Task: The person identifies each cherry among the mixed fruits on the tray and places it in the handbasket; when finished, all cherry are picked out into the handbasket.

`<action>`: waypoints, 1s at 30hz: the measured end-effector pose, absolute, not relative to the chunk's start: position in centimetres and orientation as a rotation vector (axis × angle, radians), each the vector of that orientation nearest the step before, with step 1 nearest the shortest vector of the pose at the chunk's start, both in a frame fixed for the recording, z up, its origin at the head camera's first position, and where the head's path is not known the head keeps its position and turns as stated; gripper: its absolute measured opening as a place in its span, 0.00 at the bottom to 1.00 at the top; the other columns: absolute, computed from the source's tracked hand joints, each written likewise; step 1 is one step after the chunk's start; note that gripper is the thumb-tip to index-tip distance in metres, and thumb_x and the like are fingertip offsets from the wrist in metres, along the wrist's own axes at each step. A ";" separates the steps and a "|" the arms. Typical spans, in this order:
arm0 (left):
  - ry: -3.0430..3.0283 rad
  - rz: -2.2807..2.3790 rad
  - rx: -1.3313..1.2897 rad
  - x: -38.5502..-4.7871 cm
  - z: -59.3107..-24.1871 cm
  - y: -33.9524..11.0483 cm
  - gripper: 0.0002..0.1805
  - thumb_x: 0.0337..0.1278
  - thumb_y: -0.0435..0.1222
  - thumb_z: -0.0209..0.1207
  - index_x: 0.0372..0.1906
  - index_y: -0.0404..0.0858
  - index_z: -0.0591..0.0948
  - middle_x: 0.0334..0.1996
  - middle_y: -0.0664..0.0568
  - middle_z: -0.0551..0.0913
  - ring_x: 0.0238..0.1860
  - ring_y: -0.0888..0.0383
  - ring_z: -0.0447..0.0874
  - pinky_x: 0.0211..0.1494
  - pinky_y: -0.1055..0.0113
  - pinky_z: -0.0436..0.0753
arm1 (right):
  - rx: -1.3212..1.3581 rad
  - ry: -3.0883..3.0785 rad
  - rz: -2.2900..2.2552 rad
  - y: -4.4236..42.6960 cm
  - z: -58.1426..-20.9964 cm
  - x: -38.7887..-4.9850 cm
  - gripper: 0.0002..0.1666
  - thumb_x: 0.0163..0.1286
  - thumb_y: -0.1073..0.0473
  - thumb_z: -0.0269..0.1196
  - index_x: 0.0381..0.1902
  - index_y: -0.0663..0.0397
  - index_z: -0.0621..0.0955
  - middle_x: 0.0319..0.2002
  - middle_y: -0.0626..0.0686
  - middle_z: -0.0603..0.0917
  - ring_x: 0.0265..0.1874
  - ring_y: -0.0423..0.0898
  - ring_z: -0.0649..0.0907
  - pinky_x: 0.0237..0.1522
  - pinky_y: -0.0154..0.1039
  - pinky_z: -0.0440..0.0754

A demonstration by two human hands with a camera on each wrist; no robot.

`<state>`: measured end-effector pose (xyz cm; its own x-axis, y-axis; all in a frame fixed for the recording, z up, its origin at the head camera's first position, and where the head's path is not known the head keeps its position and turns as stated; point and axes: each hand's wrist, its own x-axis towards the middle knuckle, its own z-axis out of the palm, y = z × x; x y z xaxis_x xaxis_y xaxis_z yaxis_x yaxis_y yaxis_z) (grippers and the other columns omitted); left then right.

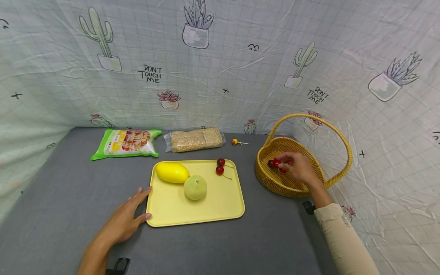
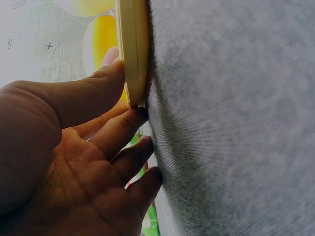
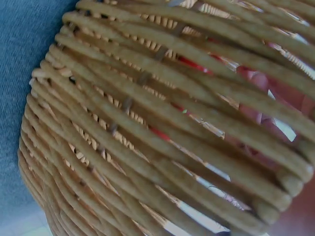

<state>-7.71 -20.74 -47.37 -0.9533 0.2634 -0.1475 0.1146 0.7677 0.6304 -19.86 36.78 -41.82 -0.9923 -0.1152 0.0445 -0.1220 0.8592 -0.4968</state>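
In the head view, my left hand [image 1: 122, 219] rests at the left edge of a yellow tray [image 1: 213, 208], fingers spread. Up close in the left wrist view, the thumb touches the tray's rim [image 2: 133, 54]. On the tray lie a yellow mango-like fruit [image 1: 172, 172], a round pale green fruit [image 1: 195, 187] and two dark red cherries [image 1: 220, 170]. My right hand [image 1: 299, 167] reaches inside a woven basket [image 1: 269, 183], its thumb and fingers pinching among red cherries [image 1: 276, 163]. Basket weave [image 3: 147, 113] largely hides that hand in the right wrist view.
Behind the tray lie a green-and-white food bag [image 1: 127, 143], a clear pack of grains [image 1: 196, 140] and a yellow lollipop [image 1: 235, 141]. The basket's tall handle [image 1: 348, 152] arches beside my right forearm. A printed cloth [image 1: 213, 76] hangs behind the grey table [image 1: 51, 214].
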 end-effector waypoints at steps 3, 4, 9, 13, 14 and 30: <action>2.743 0.954 0.302 -7.7 -47.3 -20.7 0.47 0.65 0.38 0.71 0.84 0.41 0.61 0.81 0.26 0.57 0.79 0.19 0.55 0.76 0.21 0.57 | 0.205 -3.046 0.754 37.0 -42.0 -20.1 0.13 0.75 0.62 0.69 0.55 0.53 0.90 0.49 0.59 0.91 0.33 0.48 0.85 0.34 0.40 0.82; 2.742 0.957 0.301 -7.7 -47.3 -20.7 0.47 0.65 0.38 0.71 0.84 0.41 0.61 0.81 0.25 0.57 0.79 0.19 0.55 0.76 0.21 0.57 | 0.219 -3.056 0.737 37.0 -42.1 -20.2 0.13 0.74 0.62 0.70 0.54 0.54 0.90 0.49 0.59 0.91 0.34 0.49 0.85 0.36 0.41 0.82; 2.729 0.942 0.282 -7.7 -47.1 -20.6 0.47 0.66 0.39 0.71 0.85 0.42 0.60 0.82 0.25 0.56 0.78 0.18 0.54 0.76 0.21 0.57 | 0.292 -3.081 0.702 36.9 -42.1 -20.4 0.12 0.71 0.65 0.71 0.51 0.58 0.90 0.45 0.61 0.92 0.44 0.56 0.89 0.45 0.48 0.85; 2.723 0.926 0.269 -7.8 -47.1 -20.6 0.48 0.65 0.39 0.71 0.85 0.41 0.60 0.82 0.25 0.56 0.79 0.19 0.54 0.77 0.22 0.57 | 0.336 -3.091 0.684 36.8 -42.2 -20.6 0.12 0.71 0.66 0.71 0.51 0.60 0.89 0.46 0.62 0.92 0.48 0.61 0.88 0.52 0.58 0.87; 2.722 0.921 0.265 -7.8 -47.1 -20.5 0.48 0.65 0.39 0.71 0.85 0.41 0.60 0.82 0.25 0.55 0.79 0.19 0.54 0.77 0.22 0.56 | 0.345 -3.096 0.674 36.8 -42.2 -20.7 0.12 0.71 0.67 0.71 0.52 0.61 0.89 0.46 0.63 0.92 0.49 0.61 0.88 0.54 0.60 0.87; 2.737 0.957 0.292 -7.8 -47.2 -20.6 0.47 0.65 0.38 0.71 0.84 0.40 0.61 0.81 0.26 0.57 0.80 0.21 0.55 0.77 0.23 0.57 | 0.388 -3.127 0.600 36.6 -42.3 -21.1 0.12 0.69 0.67 0.72 0.50 0.62 0.89 0.44 0.61 0.93 0.49 0.61 0.90 0.55 0.62 0.87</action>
